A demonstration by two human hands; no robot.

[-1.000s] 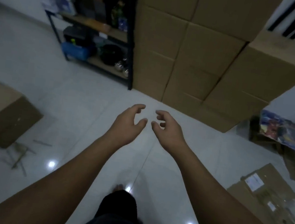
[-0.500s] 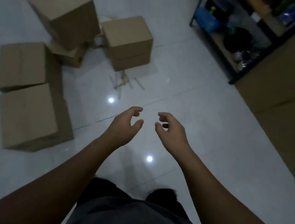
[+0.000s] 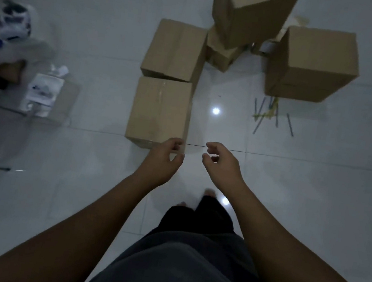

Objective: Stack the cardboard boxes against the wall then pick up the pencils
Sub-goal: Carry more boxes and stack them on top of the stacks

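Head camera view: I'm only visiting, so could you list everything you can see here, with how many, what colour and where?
cardboard boxes: five, brown, clustered on the floor ahead; the rear one tilts on a smaller one.
pencils: several, too blurred to count, dark and yellowish, scattered on the floor before the right-hand box.
plastic bag: one, white, far left.
labelled package: one, white label, left of the boxes.
floor: white glossy tiles.
left grip: the person's left hand, empty, loosely curled, at the nearest box's corner.
right grip: the right hand, empty, loosely curled, over bare floor.
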